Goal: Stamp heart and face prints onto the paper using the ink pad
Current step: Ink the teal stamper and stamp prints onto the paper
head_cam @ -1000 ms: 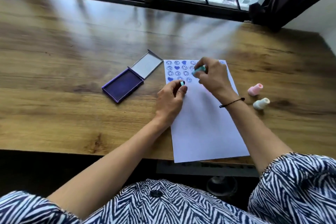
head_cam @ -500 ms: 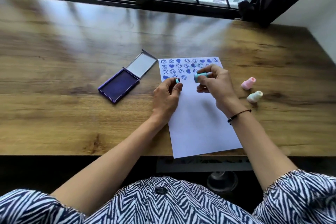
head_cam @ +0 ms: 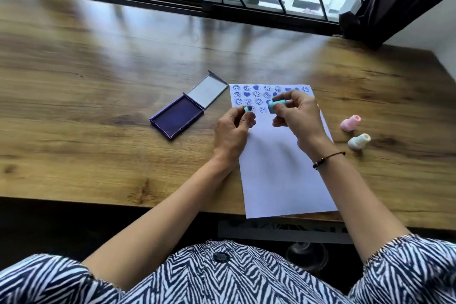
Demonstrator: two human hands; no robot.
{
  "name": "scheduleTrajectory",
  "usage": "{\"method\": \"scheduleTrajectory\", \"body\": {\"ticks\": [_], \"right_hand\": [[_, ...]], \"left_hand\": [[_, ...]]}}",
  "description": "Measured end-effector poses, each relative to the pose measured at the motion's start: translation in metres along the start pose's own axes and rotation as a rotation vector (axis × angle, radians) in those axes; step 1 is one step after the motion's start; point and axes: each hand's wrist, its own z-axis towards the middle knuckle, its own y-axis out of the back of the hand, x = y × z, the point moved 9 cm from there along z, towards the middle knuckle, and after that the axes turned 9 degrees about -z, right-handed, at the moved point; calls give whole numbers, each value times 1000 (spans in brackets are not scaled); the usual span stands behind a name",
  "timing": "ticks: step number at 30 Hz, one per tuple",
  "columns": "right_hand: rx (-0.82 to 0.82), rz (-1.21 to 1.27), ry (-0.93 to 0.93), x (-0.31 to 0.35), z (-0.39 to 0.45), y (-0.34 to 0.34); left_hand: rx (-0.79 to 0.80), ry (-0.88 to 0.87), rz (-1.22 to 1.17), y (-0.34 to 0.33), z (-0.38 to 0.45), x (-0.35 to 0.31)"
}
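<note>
**Two stamps lifted over the paper, ink pad waiting at nine o'clock**

The paper (head_cam: 283, 168) lay lengthwise on the wooden table (head_cam: 98, 155), its near edge hanging slightly over the table's front edge, so the blank lower part sat directly under the person's arms. Only the far end, at twelve o'clock on the sheet, carried prints: rows of blue faces and hearts (head_cam: 256, 97). Most of the sheet was bare, so the job looked to be at an early stage.

The left hand (head_cam: 232, 136) pinched a small teal stamp (head_cam: 247, 109) between thumb and fingertips, at the left end of the lowest printed row. Whether its face touched the sheet could not be told. The right hand (head_cam: 299, 118) gripped a second, larger teal stamp (head_cam: 277, 105) on its side, its round end pointing toward nine o'clock, clear of the paper. Held that way, it probably let the person check the stamp's face or carry it back for ink.

The ink pad (head_cam: 178, 117) sat open at nine o'clock from the sheet, just beside its upper left corner, with the lid (head_cam: 207, 92) folded back toward one o'clock. That placement kept the inked surface a short reach from either hand.

Two spare stamps, a pink one (head_cam: 350, 122) and a pale one (head_cam: 359, 141), lay on their sides at three o'clock from the sheet, well apart from the ink and out of the way.

The next row would likely call for fresh ink first.
</note>
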Motion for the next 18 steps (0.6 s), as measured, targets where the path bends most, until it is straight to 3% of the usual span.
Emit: {"method": "scheduleTrajectory", "body": {"ticks": [4,11,14,18], "right_hand": [[38,-241,180,32,-9,-32],[263,-563,770,123,-42,-165],[281,-704,869,127,-42,-192],[424,-777,900,120,-46,-210]], "left_hand": [[-186,93,-327,53,-14,1],[-420,119,-685,121,-44,5],[-443,97,-716,125,-51,7],[-488,81,-738,131,-58,9]]}}
